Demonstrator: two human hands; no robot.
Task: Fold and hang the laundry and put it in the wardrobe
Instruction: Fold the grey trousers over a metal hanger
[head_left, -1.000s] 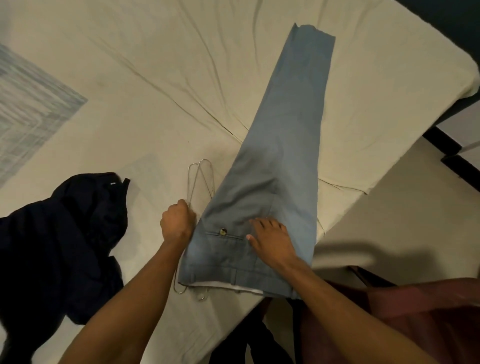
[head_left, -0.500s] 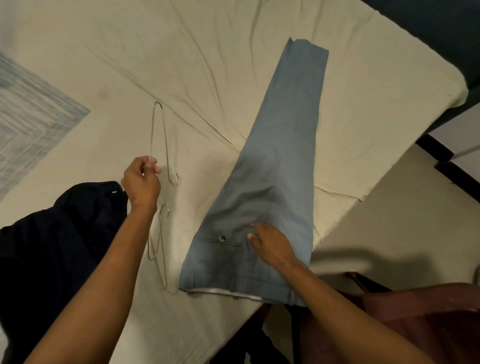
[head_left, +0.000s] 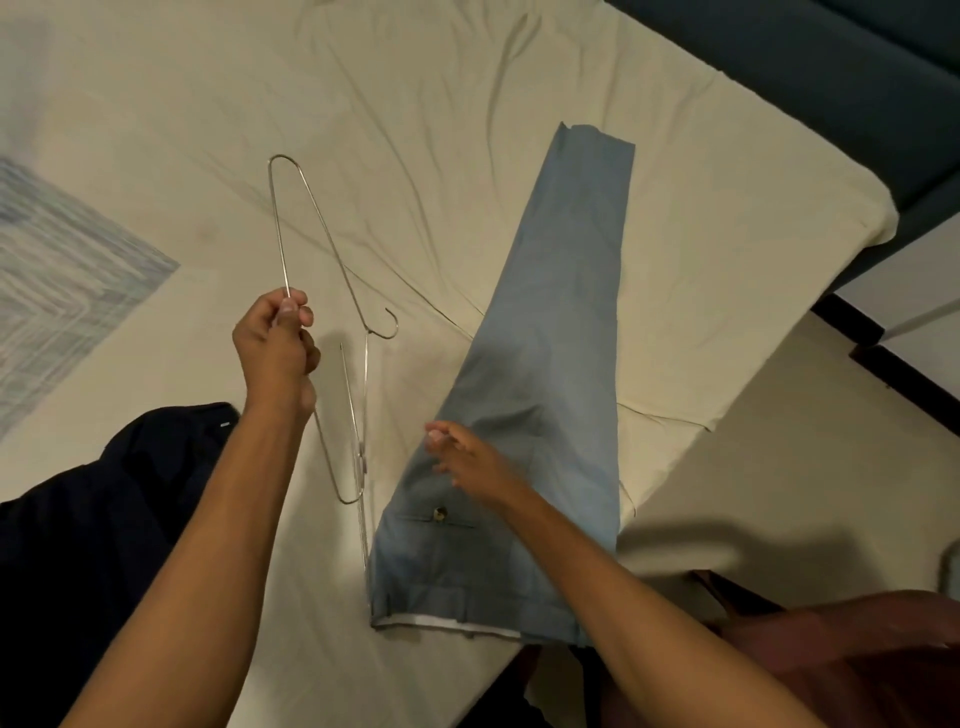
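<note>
On the bed (head_left: 467, 104), covered by one cream sheet, things run left to right. At the far left lies a blue-grey streaked patch of fabric (head_left: 57, 270), then one dark navy garment (head_left: 104, 519) heaped at the near edge; a small pale tag shows on it, too small to read. Next comes the left hand (head_left: 275, 348), its fingers (head_left: 288, 306) curled tight round the straight wire of one metal hanger (head_left: 332, 249), which is lifted with its hook pointing right. A second metal hanger (head_left: 358, 452) lies flat on the sheet just below and right of it, its lower end touching the edge of the trousers. One pair of light blue trousers (head_left: 561, 338) lies folded lengthwise, waistband at the near edge of the bed, leg ends pointing away; one brass-coloured button (head_left: 440, 514) sits on the back pocket. The right hand (head_left: 470, 460) hovers over the trousers near the seat, fingers loosely spread and holding nothing. No brand or writing can be read anywhere.
</note>
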